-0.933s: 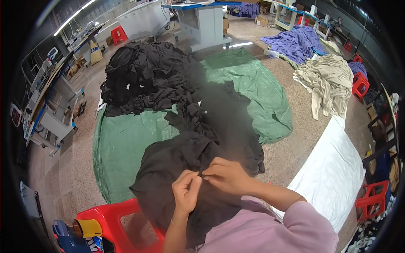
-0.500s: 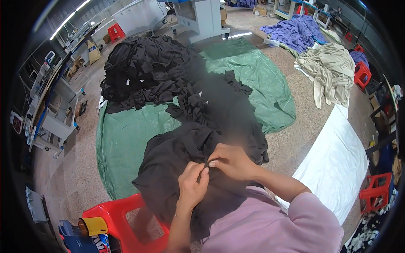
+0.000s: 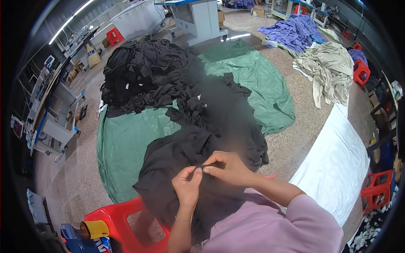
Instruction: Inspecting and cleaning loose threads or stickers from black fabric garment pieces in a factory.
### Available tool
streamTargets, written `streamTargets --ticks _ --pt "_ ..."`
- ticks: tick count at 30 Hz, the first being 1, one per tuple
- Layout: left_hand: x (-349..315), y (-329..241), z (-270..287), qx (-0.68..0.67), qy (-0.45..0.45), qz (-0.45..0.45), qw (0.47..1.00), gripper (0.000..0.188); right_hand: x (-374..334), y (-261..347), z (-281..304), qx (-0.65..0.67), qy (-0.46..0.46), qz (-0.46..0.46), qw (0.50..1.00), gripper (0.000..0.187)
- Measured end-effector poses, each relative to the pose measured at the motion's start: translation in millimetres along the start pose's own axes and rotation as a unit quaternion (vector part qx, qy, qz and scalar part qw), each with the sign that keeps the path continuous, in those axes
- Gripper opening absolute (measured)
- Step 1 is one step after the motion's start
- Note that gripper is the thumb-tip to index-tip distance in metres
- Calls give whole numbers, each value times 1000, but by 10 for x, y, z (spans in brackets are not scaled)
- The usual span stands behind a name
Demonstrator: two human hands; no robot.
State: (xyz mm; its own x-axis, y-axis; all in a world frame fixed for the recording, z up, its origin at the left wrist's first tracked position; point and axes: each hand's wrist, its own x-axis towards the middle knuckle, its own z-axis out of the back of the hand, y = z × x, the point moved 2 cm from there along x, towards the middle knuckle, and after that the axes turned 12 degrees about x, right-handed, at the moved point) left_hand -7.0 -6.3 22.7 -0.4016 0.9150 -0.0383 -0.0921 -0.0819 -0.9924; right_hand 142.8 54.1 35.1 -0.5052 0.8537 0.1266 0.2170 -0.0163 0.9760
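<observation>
A large heap of black cloth lies across my lap and runs forward to the floor. Over it, my left hand is closed, thumb and forefinger pinching a small bit of the black cloth. My right hand meets it from the right, its thumb and forefinger pinched on the same cloth. The fingertips of both hands almost touch. The exact edge or seam between them is too small and dark to make out.
Beyond lies a big black cloth pile on a green plastic sheet. A red plastic stool with a yellow cylinder beside it stands at lower left. White sheeting, beige cloth and purple cloth lie right.
Both hands have shifted slightly down, the left one also a little left. The right fingers have spread somewhat over the pinch. The heaps stay as they were.
</observation>
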Motion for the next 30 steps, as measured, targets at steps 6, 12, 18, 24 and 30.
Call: streamTargets --ticks 6,12,18,24,30 --pt "298 255 160 -92 94 220 967 38 -220 201 -141 -195 25 187 962 10" --pt "479 -498 45 301 122 -105 940 26 -144 24 -329 -282 1 315 906 13" --pt "406 -370 -284 -31 29 -20 999 21 -70 174 -135 -307 39 214 927 21" --pt "388 -281 -190 -16 63 -37 997 10 -33 194 232 -317 92 95 939 23" --pt "269 -285 -241 59 87 -54 993 30 -66 124 201 -22 10 169 985 16"
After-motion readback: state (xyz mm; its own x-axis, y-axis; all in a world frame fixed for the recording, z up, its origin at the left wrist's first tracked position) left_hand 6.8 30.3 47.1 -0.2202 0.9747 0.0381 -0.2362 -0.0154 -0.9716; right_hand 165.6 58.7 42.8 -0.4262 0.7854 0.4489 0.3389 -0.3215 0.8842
